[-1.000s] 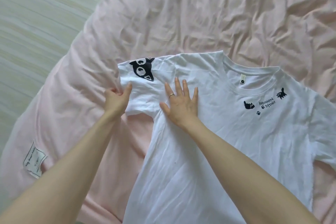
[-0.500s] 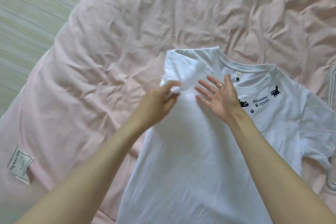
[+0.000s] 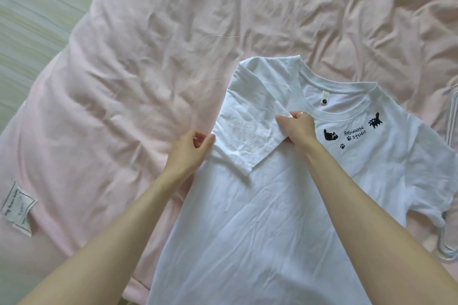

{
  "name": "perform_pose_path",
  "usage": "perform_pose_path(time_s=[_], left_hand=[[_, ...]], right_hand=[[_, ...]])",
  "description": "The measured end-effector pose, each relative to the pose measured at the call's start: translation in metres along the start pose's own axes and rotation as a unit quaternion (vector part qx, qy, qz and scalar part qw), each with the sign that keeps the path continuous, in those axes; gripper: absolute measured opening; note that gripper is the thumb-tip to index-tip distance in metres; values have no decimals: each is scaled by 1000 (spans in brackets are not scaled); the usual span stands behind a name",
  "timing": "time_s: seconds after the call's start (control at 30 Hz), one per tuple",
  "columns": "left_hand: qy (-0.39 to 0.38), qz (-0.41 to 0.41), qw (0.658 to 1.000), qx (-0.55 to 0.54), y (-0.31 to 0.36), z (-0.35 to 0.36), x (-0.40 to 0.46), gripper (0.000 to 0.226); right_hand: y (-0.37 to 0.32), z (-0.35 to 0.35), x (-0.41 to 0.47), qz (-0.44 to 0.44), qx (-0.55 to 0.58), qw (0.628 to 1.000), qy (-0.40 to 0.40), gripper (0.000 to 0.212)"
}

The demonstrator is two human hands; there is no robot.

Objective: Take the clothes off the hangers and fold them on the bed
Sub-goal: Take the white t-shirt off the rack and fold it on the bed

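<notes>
A white T-shirt [image 3: 260, 218] with small black cat prints by the collar lies flat, front up, on the pink bed [image 3: 148, 69]. Its left sleeve [image 3: 247, 131] is folded inward over the chest, hiding the sleeve's print. My left hand [image 3: 190, 151] pinches the folded edge at the shirt's left side. My right hand [image 3: 297, 129] pinches the sleeve's hem corner just below the collar. The right sleeve [image 3: 431, 181] still lies spread out.
Clear plastic hangers [image 3: 449, 252] lie at the right edge of the bed, partly under the shirt's right sleeve. A white care label [image 3: 18, 208] sits on the duvet at lower left. Striped floor [image 3: 37, 7] shows at upper left.
The left sleeve, spread flat a second ago with its cat print showing, has been folded inward across the chest. Both hands moved right and now pinch its edges.
</notes>
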State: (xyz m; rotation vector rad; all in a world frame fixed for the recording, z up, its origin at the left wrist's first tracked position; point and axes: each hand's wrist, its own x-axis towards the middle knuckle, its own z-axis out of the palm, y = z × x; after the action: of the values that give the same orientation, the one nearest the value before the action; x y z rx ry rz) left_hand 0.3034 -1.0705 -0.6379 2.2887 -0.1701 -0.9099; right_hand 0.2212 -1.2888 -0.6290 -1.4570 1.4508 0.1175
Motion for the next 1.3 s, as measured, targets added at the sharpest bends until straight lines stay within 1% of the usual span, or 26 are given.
perform_pose_path(time_s=[0.1,0.17,0.23,0.27,0.33,0.4,0.53,0.6,0.63,0.67,0.7,0.73,0.77,0.83,0.9,0.93,1.0,1.1,1.2,1.3], left_hand=[[-43,6,998,-35,0,1,2,28],[-47,17,998,-31,-3,2,4,32],[-47,31,998,-30,-7,3,3,32],[-48,37,998,-36,-9,3,1,29],[-60,43,996,-52,-9,3,0,21],[-74,43,995,-45,-9,1,0,18],[-106,30,993,-43,-6,-2,-1,17],[-96,34,994,-33,-5,-1,-6,24],[-75,55,996,-11,-6,0,-12,30],[-37,107,993,28,-7,1,-17,38],[4,173,982,78,-8,2,-22,44],[39,237,961,134,-9,4,-25,48],[56,288,938,186,-8,7,-28,50],[29,358,890,280,-7,16,-29,49],[-29,400,836,375,-8,30,-30,50],[-58,402,816,410,-10,36,-31,54],[-101,385,793,462,-13,46,-35,61],[-134,375,788,470,-5,52,-45,68],[-175,389,771,473,4,66,-61,79],[-190,387,748,505,14,90,-78,86]], right_hand=[[12,-2,-5,18,54,998,19,11],[19,-4,-13,29,114,993,23,19],[27,-1,-26,48,156,987,3,28],[31,2,-33,61,161,985,-15,29],[37,7,-43,90,166,981,-41,25],[37,11,-45,104,161,980,-48,21],[36,9,-37,88,151,985,-2,13],[39,7,-38,85,147,985,29,15],[41,7,-40,82,148,985,38,17],[44,7,-43,80,153,984,44,19],[47,8,-46,77,156,984,41,20],[50,10,-50,76,160,984,33,21],[56,11,-56,80,169,982,26,21],[65,12,-67,95,198,976,16,20],[74,11,-78,106,214,971,23,19],[79,10,-82,107,208,972,26,18],[90,2,-90,100,178,978,32,18],[106,-16,-96,96,139,984,47,17],[130,-46,-100,88,130,984,88,16],[157,-85,-101,82,130,978,141,18]])
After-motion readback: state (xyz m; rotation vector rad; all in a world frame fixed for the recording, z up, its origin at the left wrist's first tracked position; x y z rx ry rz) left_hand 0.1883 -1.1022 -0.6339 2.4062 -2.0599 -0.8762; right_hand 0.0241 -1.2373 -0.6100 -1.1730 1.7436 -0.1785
